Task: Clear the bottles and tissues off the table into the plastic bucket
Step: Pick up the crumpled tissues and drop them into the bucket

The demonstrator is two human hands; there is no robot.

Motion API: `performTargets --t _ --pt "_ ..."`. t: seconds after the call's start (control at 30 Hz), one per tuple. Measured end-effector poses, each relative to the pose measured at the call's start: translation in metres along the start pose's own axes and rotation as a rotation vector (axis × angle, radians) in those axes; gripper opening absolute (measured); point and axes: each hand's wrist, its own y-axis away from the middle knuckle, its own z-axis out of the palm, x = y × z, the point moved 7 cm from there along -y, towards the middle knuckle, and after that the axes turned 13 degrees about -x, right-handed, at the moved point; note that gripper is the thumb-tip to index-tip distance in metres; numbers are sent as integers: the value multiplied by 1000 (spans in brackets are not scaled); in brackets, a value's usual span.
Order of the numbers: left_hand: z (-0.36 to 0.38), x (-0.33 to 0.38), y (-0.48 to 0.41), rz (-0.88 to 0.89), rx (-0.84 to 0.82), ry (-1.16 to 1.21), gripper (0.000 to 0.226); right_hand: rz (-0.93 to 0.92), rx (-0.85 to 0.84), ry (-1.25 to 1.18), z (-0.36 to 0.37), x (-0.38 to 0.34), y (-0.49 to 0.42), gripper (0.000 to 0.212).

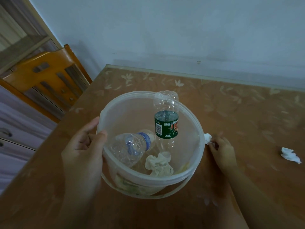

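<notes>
Grips rim of plastic bucket (132,94) with left hand (82,146) to steady it; pinches crumpled tissue (208,138) with right hand (222,151) beside bucket, likely for dropping in.

One plastic bucket (148,180) only. Two bottles, both inside it: a green-label bottle (166,128) with the neck down, a blue-label bottle (132,146) on its side. Three crumpled tissues: the first tissue (159,165) at the bottom of the bucket, the second tissue (208,138) pinched in the right hand (222,151), the third tissue (289,155) alone on the tabletop (239,113), well apart to the right. Two hands: the right one just beside the bucket, the left hand (82,146) gripping its rim. One wooden chair (49,66) past the left edge of the tabletop.
</notes>
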Motion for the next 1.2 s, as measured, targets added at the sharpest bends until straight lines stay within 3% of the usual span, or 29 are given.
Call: performTargets --t 0.07,0.17,0.33,0.47,0.7,0.83,0.97,1.13,1.2 --pt "-1 -3 6 20 -9 40 26 16 35 -45 -7 -2 13 13" --pt "-6 -6 17 -22 -5 79 38 22 92 -95 -22 -10 33 8" --pt "-14 -7 35 -38 13 113 29 -23 195 -147 -47 -31 73 4" --pt "-21 -8 48 -46 35 115 30 -63 318 -280 -73 -52 108 18" --pt "-33 -10 76 -62 34 160 32 -152 420 -442 -112 -86 162 15" --pt "-39 -8 97 -67 36 182 31 -290 382 -449 -124 -118 190 26" --pt "-44 -6 119 -42 48 180 30 -409 289 -424 -122 -144 212 23" --pt "-55 -11 137 -59 43 196 31 -437 48 -327 -101 -161 239 16" --pt "-60 -11 141 -64 21 203 30 -432 30 -245 -97 -161 251 19"
